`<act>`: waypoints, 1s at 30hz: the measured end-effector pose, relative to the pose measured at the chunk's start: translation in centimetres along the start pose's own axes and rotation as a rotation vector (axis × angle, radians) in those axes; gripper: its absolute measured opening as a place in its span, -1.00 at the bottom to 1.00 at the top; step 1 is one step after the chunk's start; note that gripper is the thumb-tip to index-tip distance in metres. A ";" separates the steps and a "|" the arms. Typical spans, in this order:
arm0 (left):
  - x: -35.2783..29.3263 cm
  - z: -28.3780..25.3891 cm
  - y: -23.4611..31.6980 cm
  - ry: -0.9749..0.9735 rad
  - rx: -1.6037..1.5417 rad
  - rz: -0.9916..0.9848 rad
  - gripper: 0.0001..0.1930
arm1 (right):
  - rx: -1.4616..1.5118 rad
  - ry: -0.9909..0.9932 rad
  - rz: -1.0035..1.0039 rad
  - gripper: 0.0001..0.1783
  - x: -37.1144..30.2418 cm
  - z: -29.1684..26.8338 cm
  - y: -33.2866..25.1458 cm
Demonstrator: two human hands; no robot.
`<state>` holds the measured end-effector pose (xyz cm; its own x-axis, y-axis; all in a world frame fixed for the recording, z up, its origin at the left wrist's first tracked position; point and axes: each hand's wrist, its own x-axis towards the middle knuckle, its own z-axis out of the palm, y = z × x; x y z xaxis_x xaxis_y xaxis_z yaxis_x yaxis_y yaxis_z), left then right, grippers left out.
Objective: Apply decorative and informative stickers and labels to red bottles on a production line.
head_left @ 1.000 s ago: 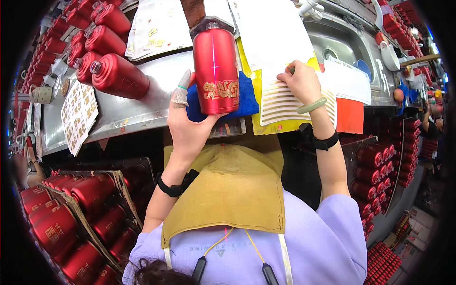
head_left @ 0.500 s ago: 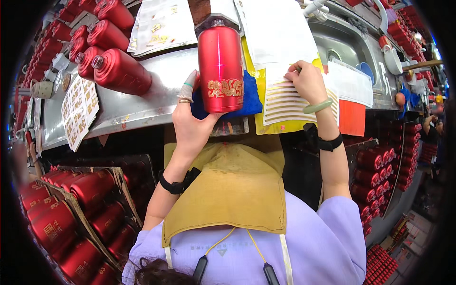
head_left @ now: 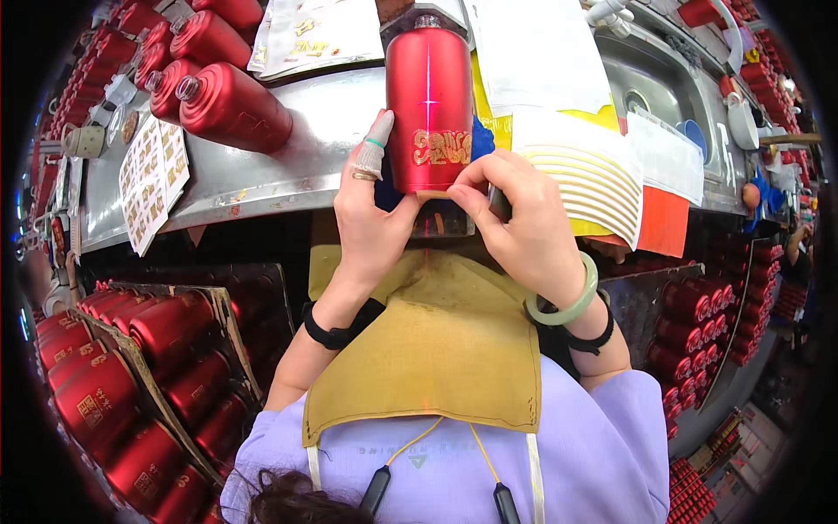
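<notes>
A red metallic bottle (head_left: 428,92) with a gold emblem lies on its side, its neck pointing away from me, over a blue cloth (head_left: 483,133). My left hand (head_left: 371,223) holds it by the left side near the base; a whitish cover is on one finger. Along the bottle's base edge runs a thin pale gold strip (head_left: 433,193). Its right end is pinched between the thumb and fingers of my right hand (head_left: 528,227). Just beyond that hand lies a white sheet of curved gold strips (head_left: 585,179), on top of yellow sheets.
Several red bottles (head_left: 236,109) stand on the metal counter (head_left: 310,113) at left, near a hanging sheet of gold stickers (head_left: 153,183). A sink (head_left: 642,65) is at right. Racks of red bottles (head_left: 170,336) flank me below the counter. White papers (head_left: 537,52) lie at the back.
My right hand has moved left from the strip sheet to the bottle's base, now with a gold strip pinched in it. My left hand still holds the bottle.
</notes>
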<state>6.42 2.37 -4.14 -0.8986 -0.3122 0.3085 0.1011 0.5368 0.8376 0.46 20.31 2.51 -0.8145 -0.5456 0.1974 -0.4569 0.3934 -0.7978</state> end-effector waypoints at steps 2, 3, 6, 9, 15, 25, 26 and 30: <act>0.0 -0.5 0.5 -0.038 -0.095 -0.080 -0.12 | 0.007 0.001 0.035 -0.88 -0.1 0.3 0.2; 0.0 -0.9 0.9 -0.082 -0.118 -0.047 -0.12 | 0.014 0.001 0.070 -0.87 -0.1 0.3 0.3; -0.3 -1.1 1.0 -0.129 -0.286 -0.054 -0.14 | 0.002 0.014 0.096 -0.85 -0.2 0.4 0.4; -0.4 -0.9 1.1 -0.121 -0.411 -0.119 -0.21 | 0.010 0.024 0.111 -0.83 -0.4 0.5 0.6; -0.5 -0.5 1.0 -0.105 -0.494 -0.162 -0.25 | 0.014 0.025 0.173 -0.82 -0.4 0.7 0.8; -0.4 -0.4 1.3 -0.096 -0.482 -0.166 -0.24 | 0.025 0.050 0.141 -0.82 -0.5 0.8 1.0; -0.3 -0.4 1.4 -0.098 -0.496 -0.169 -0.24 | 0.025 0.047 0.142 -0.82 -0.5 0.8 1.0; -0.3 -0.4 1.5 -0.097 -0.477 -0.154 -0.24 | 0.030 0.050 0.138 -0.81 -0.5 0.8 1.1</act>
<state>7.00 2.96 -2.82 -0.9515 -0.2732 0.1415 0.1284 0.0653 0.9896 0.62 20.43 1.05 -0.8861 -0.4497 0.1124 -0.3291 0.4396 -0.8357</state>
